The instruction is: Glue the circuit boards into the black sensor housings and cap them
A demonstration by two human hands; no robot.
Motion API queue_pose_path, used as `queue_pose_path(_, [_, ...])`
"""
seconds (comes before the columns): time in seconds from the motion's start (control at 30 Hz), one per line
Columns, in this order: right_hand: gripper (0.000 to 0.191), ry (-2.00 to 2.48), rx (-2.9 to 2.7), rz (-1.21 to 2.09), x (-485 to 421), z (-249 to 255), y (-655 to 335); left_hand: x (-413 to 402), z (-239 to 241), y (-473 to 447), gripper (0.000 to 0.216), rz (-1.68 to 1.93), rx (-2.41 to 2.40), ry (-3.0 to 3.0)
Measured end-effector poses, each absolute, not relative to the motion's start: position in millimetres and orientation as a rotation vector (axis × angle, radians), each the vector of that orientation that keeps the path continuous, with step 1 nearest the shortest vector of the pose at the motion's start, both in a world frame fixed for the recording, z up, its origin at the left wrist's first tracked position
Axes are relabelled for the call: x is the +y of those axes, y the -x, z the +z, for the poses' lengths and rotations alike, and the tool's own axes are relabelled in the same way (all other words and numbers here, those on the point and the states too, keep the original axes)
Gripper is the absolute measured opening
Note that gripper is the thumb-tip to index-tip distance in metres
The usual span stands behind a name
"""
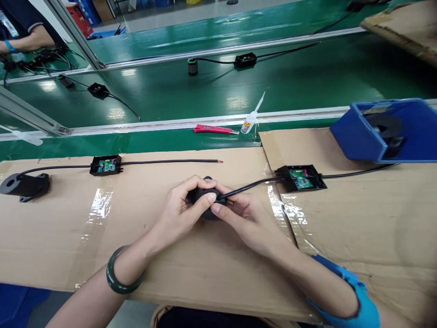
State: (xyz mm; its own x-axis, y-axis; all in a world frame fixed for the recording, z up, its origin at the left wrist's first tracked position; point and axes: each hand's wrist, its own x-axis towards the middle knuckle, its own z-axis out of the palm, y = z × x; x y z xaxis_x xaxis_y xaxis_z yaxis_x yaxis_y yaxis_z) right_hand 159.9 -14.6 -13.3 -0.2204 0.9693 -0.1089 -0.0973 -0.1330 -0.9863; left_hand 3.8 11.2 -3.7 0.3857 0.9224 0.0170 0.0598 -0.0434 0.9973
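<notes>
Both my hands hold a small black round part [205, 197] over the cardboard-covered bench [205, 255]. My left hand [184, 207] wraps around it from the left, thumb on top. My right hand [239, 214] pinches it from the right, fingers closed. A black cable [252, 184] runs from the part to an open black box with a green circuit board [302, 177]. A second open box with a board [105, 165] lies at the left, cabled to a black round sensor housing [23, 186].
A blue bin [385, 130] holding black parts stands at the right. A red utility knife [213, 130] and a glue bottle [251, 119] lie by the conveyor rail. More cabled units [245, 59] ride the green belt. Another person's arm [29, 41] is at the far left.
</notes>
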Motion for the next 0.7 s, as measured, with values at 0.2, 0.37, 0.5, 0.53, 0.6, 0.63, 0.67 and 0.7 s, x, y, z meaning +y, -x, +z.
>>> queue_pose_path(0.2, [0.033,1.191,-1.263,1.338,-23,-18,-153,10,-4,-4,0.009,0.897,1.028,-1.476])
queue_pose_path(0.37, [0.035,1.145,-1.3,1.403,-18,-18,-157,16,-8,-4,0.007,0.945,0.917,-1.357])
queue_pose_path(0.5, [0.041,1.099,-1.374,1.481,-13,-14,-166,17,-10,-2,0.012,0.961,0.895,-1.329])
queue_pose_path(0.53, [0.043,1.094,-1.382,1.491,-13,-14,-167,16,-10,-2,0.013,0.96,0.896,-1.331])
queue_pose_path(0.6, [0.045,1.089,-1.38,1.476,-14,-14,-166,14,-10,-1,0.013,0.959,0.903,-1.339])
queue_pose_path(0.63, [0.045,1.088,-1.378,1.45,-16,-14,-165,13,-10,-1,0.013,0.959,0.907,-1.348])
queue_pose_path(0.67, [0.043,1.092,-1.38,1.413,-17,-14,-164,12,-10,-1,0.012,0.959,0.912,-1.358])
queue_pose_path(0.7, [0.04,1.102,-1.387,1.371,-19,-15,-162,11,-9,-1,0.011,0.959,0.92,-1.369])
